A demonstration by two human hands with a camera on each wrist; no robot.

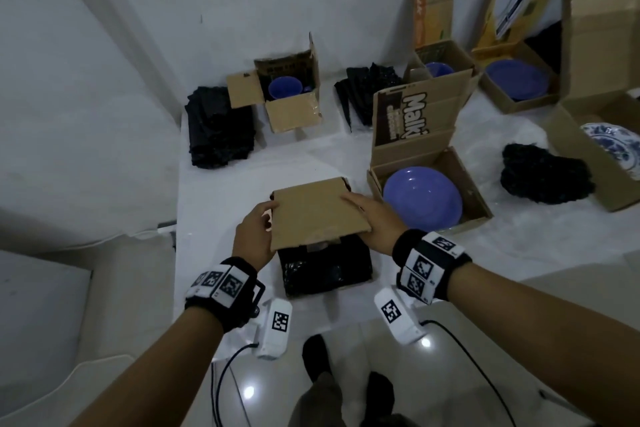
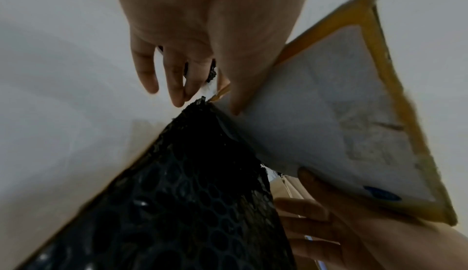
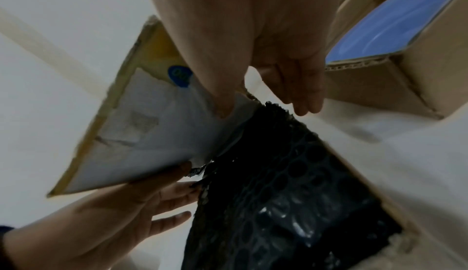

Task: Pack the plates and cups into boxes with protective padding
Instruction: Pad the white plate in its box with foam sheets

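A cardboard box at the table's front edge is filled with black bubble wrap (image 1: 322, 267). Its lid flap (image 1: 317, 211) hangs tilted over the far half of the box. My left hand (image 1: 268, 215) pinches the flap's left edge and my right hand (image 1: 353, 203) pinches its right edge. In the left wrist view the left thumb presses the flap's white underside (image 2: 329, 124) above the bubble wrap (image 2: 190, 194). In the right wrist view the right thumb lies on the same underside (image 3: 152, 134). Whatever sits beneath the wrap (image 3: 278, 194) is hidden.
An open box holding a purple plate (image 1: 422, 199) stands just right of my right hand. Further back stand a small box with a purple cup (image 1: 280, 87), several more open boxes, and black bubble wrap piles (image 1: 220, 128) (image 1: 543, 177). The table's left edge (image 1: 176, 218) is near.
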